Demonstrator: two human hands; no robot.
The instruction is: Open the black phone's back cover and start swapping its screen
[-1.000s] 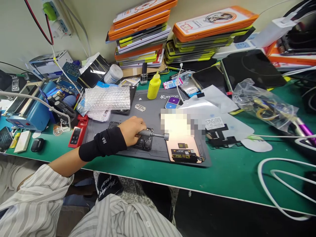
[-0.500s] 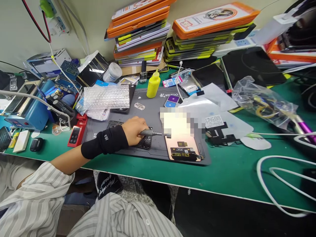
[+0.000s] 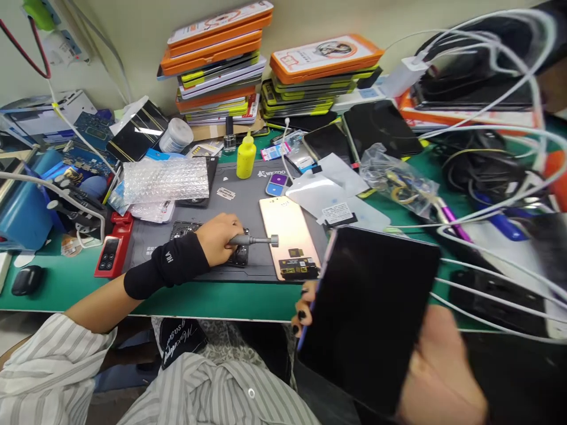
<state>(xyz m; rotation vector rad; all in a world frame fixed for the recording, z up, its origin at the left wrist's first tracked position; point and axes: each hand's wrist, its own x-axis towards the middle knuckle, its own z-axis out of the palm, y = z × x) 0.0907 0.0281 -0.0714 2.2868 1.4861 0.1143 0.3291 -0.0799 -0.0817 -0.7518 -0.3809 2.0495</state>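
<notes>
My left hand (image 3: 220,237), a black wrist band below it, is closed round a grey stick-shaped tool (image 3: 254,240) with a wider, blunt end pointing right. Beneath the hand lies an opened phone body (image 3: 241,256), partly covered. A copper-coloured phone display panel (image 3: 290,227), its back facing up, rests on the dark work mat (image 3: 248,212) near the tool's tip. At the lower right, my right hand (image 3: 447,369) grips a phone (image 3: 365,316) by both edges, its black screen towards me, in front of the bench edge.
A yellow bottle (image 3: 245,156), bubble wrap (image 3: 166,179) and a red device (image 3: 111,248) surround the mat. Stacked orange cases (image 3: 325,58) stand against the wall. White cables (image 3: 491,230) loop across the right side, near a bagged purple-handled tool (image 3: 454,218).
My right hand has come into view at the lower right, holding the phone. The view has swung right. My left hand keeps its grip on the grey tool above the phone body.
</notes>
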